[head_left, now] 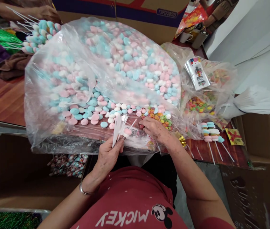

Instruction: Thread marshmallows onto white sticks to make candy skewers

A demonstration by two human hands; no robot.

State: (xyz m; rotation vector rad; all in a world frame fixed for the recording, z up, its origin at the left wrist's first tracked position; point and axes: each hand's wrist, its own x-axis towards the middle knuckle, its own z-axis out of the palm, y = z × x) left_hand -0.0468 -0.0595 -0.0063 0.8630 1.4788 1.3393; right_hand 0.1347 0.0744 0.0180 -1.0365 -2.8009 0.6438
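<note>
Fingers of left hand (107, 156) clamped on bundle of white sticks (118, 128), low near table edge. Right hand (155, 128) fingers curled together, pinching among candy rings (161, 116) at bag mouth (53, 127). Sticks probably light, stiff, slippery; best gripped low. Discs (94, 111) likely brittle.

Red tee, bare forearms

The shirt (130, 203) carries white "MICKEY" lettering and a cartoon mouse head; a thin silver bracelet (84, 190) circles the left wrist.
</note>
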